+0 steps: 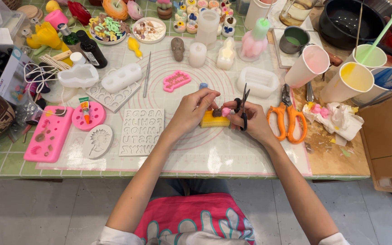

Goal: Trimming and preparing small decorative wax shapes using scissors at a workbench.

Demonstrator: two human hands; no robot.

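Pinching a small pink piece above a yellow block on the desk, the left hand meets the right hand, whose fingers close around small black scissors. Orange scissors lie just right; farther back stand paint cups.

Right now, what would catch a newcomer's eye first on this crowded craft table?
At the centre, the left hand and right hand meet over a small yellow block candle, the right holding small black scissors. Orange-handled scissors lie just right; a bright pink silicone mould tray sits far left.
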